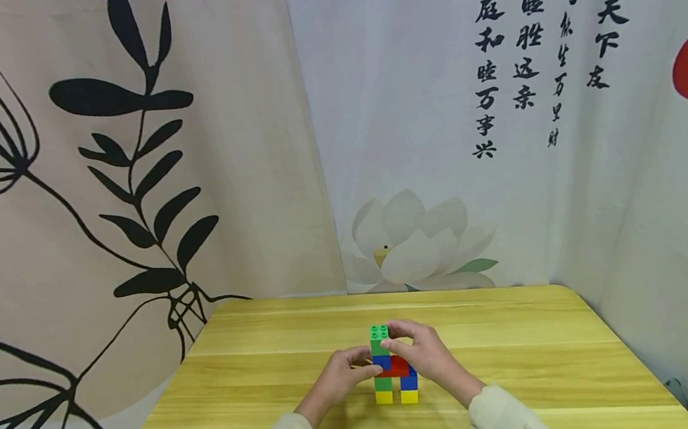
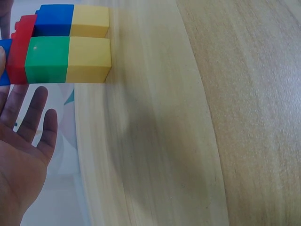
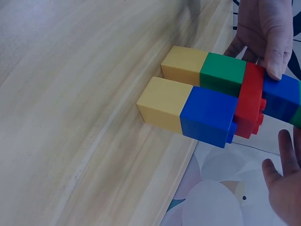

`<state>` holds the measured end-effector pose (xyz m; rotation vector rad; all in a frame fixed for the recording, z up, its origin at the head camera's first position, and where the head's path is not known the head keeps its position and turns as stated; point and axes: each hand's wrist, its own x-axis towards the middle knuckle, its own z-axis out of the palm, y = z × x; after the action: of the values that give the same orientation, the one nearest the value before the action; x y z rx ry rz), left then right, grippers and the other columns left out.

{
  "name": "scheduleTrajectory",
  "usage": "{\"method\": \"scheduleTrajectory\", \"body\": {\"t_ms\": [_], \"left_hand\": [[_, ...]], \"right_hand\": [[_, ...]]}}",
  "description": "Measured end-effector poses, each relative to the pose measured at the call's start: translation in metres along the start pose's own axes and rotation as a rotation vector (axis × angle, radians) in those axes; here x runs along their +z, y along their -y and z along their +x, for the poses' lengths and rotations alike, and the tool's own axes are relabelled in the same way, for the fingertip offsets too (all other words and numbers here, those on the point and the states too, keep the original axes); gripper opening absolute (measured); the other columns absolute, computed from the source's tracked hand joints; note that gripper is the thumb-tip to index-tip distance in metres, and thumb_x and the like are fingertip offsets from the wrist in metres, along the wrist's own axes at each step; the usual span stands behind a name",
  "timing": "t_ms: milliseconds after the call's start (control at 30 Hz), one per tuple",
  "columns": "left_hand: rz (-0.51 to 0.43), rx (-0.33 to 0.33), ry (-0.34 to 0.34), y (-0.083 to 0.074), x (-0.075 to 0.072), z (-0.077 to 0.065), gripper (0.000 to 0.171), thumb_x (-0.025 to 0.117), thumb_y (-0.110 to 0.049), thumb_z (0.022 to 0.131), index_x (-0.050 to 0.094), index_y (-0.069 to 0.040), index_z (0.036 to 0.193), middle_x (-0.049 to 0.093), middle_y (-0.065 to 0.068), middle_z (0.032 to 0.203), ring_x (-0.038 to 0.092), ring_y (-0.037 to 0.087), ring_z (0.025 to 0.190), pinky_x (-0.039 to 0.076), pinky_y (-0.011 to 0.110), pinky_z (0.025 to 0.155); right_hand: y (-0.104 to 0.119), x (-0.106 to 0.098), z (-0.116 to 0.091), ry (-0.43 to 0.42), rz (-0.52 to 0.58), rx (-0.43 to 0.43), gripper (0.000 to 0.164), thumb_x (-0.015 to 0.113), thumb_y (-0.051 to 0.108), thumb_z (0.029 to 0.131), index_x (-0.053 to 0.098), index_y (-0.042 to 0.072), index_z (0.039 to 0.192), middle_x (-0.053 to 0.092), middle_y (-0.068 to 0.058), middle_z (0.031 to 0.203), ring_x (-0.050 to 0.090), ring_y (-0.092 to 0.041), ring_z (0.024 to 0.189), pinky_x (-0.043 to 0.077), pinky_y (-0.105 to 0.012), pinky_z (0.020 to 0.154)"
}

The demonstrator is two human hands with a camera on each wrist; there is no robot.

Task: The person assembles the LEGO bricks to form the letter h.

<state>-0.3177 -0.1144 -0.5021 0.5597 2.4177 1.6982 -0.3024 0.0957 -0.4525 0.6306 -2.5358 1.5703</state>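
Observation:
A small toy-brick structure stands upright over the middle of the table. One leg is a yellow brick [image 1: 385,398] under a green brick [image 2: 48,59]; the other is a yellow brick [image 3: 164,103] under a blue brick [image 3: 209,115]. Across both legs lies a red brick [image 3: 249,99]. Above its left end sits an upper blue brick [image 3: 281,94], topped by a studded green brick [image 1: 379,345]. My left hand [image 1: 341,376] pinches the upper blue brick, thumb in front. From the right, my right hand [image 1: 426,352] holds the top green brick between thumb and fingers.
The wooden table [image 1: 243,396] has rounded far corners. Behind and beside it hang printed curtains [image 1: 407,94] with plant drawings, a lotus and writing. Pale sleeves [image 1: 510,418] cover both forearms.

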Motion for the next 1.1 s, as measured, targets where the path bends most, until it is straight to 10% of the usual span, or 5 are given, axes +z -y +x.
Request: {"method": "scheduleTrajectory", "body": {"t_ms": [600,1100], "left_hand": [[0.013,0.009,0.006,0.002,0.001,0.000,0.033,0.072,-0.035,0.092,0.071,-0.018,0.121,0.071,-0.003,0.107,0.061,0.019,0.100,0.052,0.041,0.085],[0.007,-0.005,-0.019,0.001,0.002,-0.003,0.034,0.073,-0.032,0.091,0.071,-0.014,0.119,0.070,0.000,0.107,0.061,0.021,0.100,0.052,0.043,0.084]], "right_hand": [[-0.006,-0.001,-0.003,0.000,0.038,0.025,0.042,0.067,0.035,0.095,0.066,0.009,0.128,0.068,-0.006,0.118,0.060,-0.032,0.115,0.050,-0.050,0.095],[-0.054,-0.010,-0.026,-0.051,0.005,0.169,0.044,0.071,0.030,0.093,0.065,0.005,0.128,0.067,-0.016,0.121,0.062,-0.027,0.106,0.054,-0.041,0.087]]}}
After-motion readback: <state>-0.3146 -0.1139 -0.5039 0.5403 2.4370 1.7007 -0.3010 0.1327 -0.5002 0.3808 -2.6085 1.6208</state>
